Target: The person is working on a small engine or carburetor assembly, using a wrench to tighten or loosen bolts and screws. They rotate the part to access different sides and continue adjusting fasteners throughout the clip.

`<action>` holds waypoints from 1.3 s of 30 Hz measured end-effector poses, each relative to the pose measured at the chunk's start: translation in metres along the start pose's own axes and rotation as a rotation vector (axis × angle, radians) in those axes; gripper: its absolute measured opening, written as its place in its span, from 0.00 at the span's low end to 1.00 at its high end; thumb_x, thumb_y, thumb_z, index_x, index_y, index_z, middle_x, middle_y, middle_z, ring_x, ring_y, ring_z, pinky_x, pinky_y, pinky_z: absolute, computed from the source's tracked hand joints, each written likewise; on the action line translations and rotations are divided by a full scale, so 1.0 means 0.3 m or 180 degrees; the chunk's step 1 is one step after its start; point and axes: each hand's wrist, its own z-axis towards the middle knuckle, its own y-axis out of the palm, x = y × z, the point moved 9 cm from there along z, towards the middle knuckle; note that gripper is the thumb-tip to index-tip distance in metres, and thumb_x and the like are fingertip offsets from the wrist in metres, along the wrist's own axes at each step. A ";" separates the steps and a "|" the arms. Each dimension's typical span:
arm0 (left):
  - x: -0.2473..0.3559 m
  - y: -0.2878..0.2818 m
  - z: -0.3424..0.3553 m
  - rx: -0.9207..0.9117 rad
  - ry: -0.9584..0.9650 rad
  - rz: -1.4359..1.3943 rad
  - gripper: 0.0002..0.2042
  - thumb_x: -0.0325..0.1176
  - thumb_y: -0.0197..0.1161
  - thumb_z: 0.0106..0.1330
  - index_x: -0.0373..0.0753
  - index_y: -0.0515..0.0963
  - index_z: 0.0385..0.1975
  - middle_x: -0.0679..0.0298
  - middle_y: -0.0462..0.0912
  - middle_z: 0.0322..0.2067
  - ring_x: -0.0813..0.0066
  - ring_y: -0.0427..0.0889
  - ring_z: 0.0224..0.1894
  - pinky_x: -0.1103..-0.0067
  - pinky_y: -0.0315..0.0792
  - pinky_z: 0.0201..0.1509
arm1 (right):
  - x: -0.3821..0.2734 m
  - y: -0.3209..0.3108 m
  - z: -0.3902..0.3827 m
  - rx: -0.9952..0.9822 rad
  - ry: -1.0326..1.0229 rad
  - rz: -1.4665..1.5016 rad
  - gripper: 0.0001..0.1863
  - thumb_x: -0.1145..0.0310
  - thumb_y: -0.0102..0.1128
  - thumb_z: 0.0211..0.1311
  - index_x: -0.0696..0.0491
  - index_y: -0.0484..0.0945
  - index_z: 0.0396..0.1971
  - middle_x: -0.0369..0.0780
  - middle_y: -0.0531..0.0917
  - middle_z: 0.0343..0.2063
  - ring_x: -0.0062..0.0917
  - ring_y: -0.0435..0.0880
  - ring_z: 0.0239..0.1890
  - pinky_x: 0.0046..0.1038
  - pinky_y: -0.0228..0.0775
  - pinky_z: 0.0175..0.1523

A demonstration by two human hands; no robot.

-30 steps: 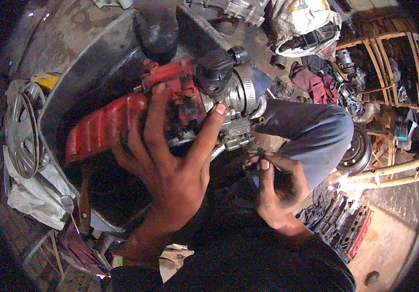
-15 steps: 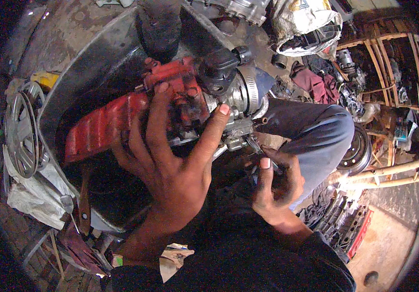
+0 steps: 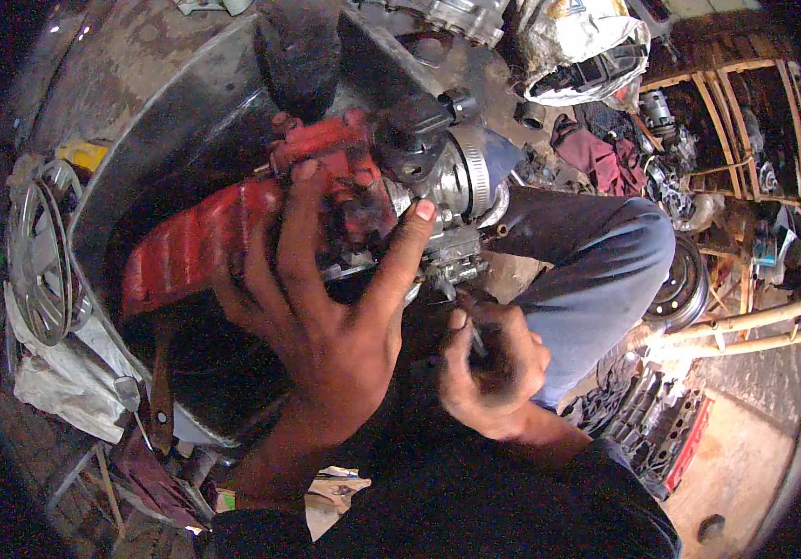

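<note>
A red ribbed intake manifold (image 3: 186, 244) lies in a large black plastic shell, joined to a silver throttle body (image 3: 454, 183). My left hand (image 3: 331, 321) grips this assembly with its fingers spread: the index fingertip presses on the red part and the thumb lies against the silver body. Below the throttle body's lower edge, my right hand (image 3: 498, 368) is curled into a pinch around a thin metal tool (image 3: 479, 343). The tool's kind cannot be made out, since fingers cover most of it. A metal band clamp (image 3: 478, 172) circles the throttle body's mouth.
The black shell's wall (image 3: 154, 149) surrounds the manifold. My bent knee (image 3: 638, 242) is at the right. Wheel covers (image 3: 42, 261) stand at far left; a white sack (image 3: 577, 42), a maroon cloth (image 3: 596, 154), a steel wheel (image 3: 680, 284) and wooden shelving (image 3: 722, 121) crowd the right.
My right hand has moved left and slightly down, its fingers curling tighter beneath the throttle body. My left hand keeps nearly the same hold on the red manifold.
</note>
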 end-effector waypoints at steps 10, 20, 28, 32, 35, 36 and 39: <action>-0.008 0.000 -0.003 0.0187 0.0068 -0.0023 0.34 0.36 0.79 0.52 0.61 0.79 0.64 0.46 0.59 0.74 0.43 0.54 0.76 0.48 0.47 0.76 | 0.039 -0.048 0.035 -0.0009 0.0341 -0.0046 0.03 0.80 0.64 0.65 0.64 0.82 0.36 0.41 0.86 0.24 0.16 0.81 0.25 0.22 0.72 0.32; -0.005 -0.004 -0.002 0.0142 0.0022 0.0001 0.35 0.34 0.79 0.50 0.59 0.79 0.63 0.44 0.59 0.74 0.41 0.55 0.76 0.48 0.46 0.78 | 0.011 -0.037 0.013 0.0150 -0.0342 -0.0126 0.12 0.84 0.68 0.51 0.62 0.84 0.38 0.42 0.84 0.22 0.25 0.84 0.19 0.26 0.75 0.26; -0.005 -0.018 0.000 0.0188 0.0099 0.0010 0.36 0.34 0.79 0.49 0.58 0.79 0.64 0.44 0.61 0.73 0.40 0.57 0.75 0.47 0.48 0.77 | 0.063 -0.037 -0.042 0.0442 -0.0320 0.0036 0.04 0.78 0.65 0.64 0.60 0.84 0.37 0.43 0.88 0.27 0.26 0.85 0.23 0.25 0.75 0.31; -0.008 -0.014 0.006 0.0221 0.0146 -0.0122 0.37 0.34 0.80 0.48 0.58 0.78 0.64 0.44 0.61 0.72 0.39 0.58 0.74 0.47 0.49 0.76 | 0.073 0.026 -0.084 -0.0132 -0.0213 0.0130 0.10 0.83 0.66 0.57 0.64 0.83 0.40 0.48 0.89 0.32 0.32 0.89 0.28 0.28 0.81 0.33; -0.007 -0.017 0.004 0.0253 0.0193 -0.0136 0.38 0.33 0.80 0.47 0.58 0.78 0.64 0.43 0.61 0.72 0.39 0.59 0.74 0.47 0.50 0.76 | 0.035 -0.027 -0.095 0.0489 -0.0666 0.0169 0.10 0.82 0.67 0.56 0.64 0.82 0.39 0.49 0.89 0.36 0.35 0.90 0.31 0.31 0.82 0.38; -0.008 -0.014 0.004 0.0301 0.0196 -0.0160 0.38 0.33 0.80 0.47 0.58 0.78 0.64 0.43 0.61 0.72 0.39 0.58 0.74 0.47 0.50 0.76 | 0.049 -0.042 -0.069 0.0454 -0.0189 -0.0272 0.10 0.82 0.68 0.55 0.64 0.82 0.38 0.50 0.89 0.36 0.36 0.90 0.32 0.31 0.82 0.39; -0.007 -0.015 0.003 0.0284 0.0175 -0.0147 0.38 0.32 0.80 0.48 0.58 0.78 0.64 0.43 0.61 0.72 0.39 0.58 0.74 0.47 0.50 0.76 | 0.068 0.015 -0.073 0.0098 -0.0662 0.0005 0.10 0.82 0.67 0.55 0.63 0.82 0.38 0.50 0.89 0.35 0.36 0.90 0.32 0.31 0.83 0.38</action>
